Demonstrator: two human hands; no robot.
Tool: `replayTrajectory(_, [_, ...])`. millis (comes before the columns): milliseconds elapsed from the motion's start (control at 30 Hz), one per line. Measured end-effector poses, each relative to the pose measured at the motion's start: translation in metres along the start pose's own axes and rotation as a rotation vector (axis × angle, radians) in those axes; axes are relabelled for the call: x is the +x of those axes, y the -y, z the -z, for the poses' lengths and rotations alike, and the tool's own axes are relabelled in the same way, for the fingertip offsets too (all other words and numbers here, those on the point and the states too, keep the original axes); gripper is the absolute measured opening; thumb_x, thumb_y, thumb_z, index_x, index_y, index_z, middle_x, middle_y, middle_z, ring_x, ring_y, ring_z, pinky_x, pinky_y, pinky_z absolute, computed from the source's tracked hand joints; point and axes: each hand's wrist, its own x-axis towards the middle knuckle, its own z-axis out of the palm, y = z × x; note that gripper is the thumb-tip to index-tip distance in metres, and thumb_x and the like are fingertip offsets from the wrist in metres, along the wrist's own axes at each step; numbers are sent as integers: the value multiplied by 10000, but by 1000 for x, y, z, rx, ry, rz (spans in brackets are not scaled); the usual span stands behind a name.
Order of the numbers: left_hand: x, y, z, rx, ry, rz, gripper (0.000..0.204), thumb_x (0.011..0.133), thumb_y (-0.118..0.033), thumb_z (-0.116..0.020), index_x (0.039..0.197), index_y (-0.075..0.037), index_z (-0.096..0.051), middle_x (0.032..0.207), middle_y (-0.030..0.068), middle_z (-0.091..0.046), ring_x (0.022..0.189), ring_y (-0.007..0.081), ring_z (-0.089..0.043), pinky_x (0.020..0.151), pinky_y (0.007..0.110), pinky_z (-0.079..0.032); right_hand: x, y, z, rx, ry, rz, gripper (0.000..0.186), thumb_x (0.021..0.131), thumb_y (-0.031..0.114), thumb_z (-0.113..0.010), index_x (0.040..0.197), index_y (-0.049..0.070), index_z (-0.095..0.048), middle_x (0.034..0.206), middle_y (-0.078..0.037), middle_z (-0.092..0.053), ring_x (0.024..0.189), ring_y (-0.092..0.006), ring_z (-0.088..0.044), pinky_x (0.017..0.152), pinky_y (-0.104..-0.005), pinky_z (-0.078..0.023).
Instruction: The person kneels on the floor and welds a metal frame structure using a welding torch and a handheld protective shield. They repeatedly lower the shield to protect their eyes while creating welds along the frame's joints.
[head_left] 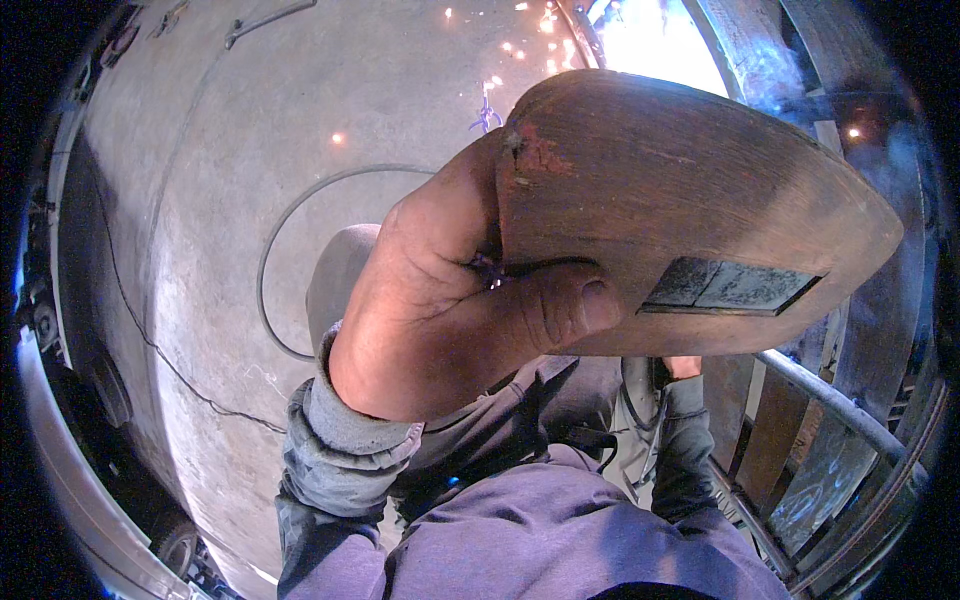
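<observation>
A brown, wood-like welding shield (620,180) fills the upper middle of the head view. It has a small dark rectangular window (728,285) near its lower edge. My left hand (430,290) is closed on the shield's left side, with the thumb lying across the face turned toward me. Below the shield, only the wrist of my right hand (684,367) shows; its fingers are behind the shield, so anything they hold is hidden. Beyond the shield's top edge a white-blue welding glare (660,45) burns, and orange sparks (545,25) fly off to its left.
Brown beams and plates (870,300) stand along the right, with a metal pipe (830,400) running past them. A cable (262,255) loops over the concrete floor (220,190). A thin black cord (150,340) lies farther left, and a metal tool (270,22) lies at the far left.
</observation>
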Motion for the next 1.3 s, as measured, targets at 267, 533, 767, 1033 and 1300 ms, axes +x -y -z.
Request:
replayTrajectory(267, [0,-3,5,227,11,-33,683,797,-131,-831,1387,19,-523,1287,124,-664,1182,263,-633,1043,402,-476,-6,0,-2,17,-143,54,555,1025,477,-453,1459,135,-505,1537,-122,-460,1440,-338,-370,1206,-485,-252])
replayTrajectory(533, [1,1,7,249,25,-49,671,813,-126,-819,1392,27,-518,1291,129,-663,1189,267,-632,1045,400,-474,0,-5,3,16,35,-7,645,1038,543,-367,1557,159,-371,1621,-86,-349,1494,-305,-289,1249,-481,-167])
replayTrajectory(767, [1,0,3,204,-20,5,655,804,-150,-840,1369,2,-547,1276,114,-671,1179,255,-632,1038,398,-475,1,-5,0,23,-29,17,623,1034,520,-397,1533,147,-401,1589,-99,-383,1467,-303,-322,1228,-473,-200])
replayTrajectory(1033, [0,-1,6,275,32,-46,657,798,-110,-846,1378,-19,-549,1281,100,-670,1185,240,-624,1035,387,-474,3,-5,-1,34,-72,27,597,1029,494,-430,1505,133,-434,1552,-113,-421,1436,-301,-361,1203,-465,-238])
replayTrajectory(1300, [4,4,11,334,67,-116,659,792,-118,-855,1371,-17,-558,1284,107,-668,1183,247,-628,1036,399,-479,5,-5,-2,47,-113,39,571,1024,468,-464,1478,120,-468,1515,-128,-460,1405,-299,-399,1178,-456,-277])
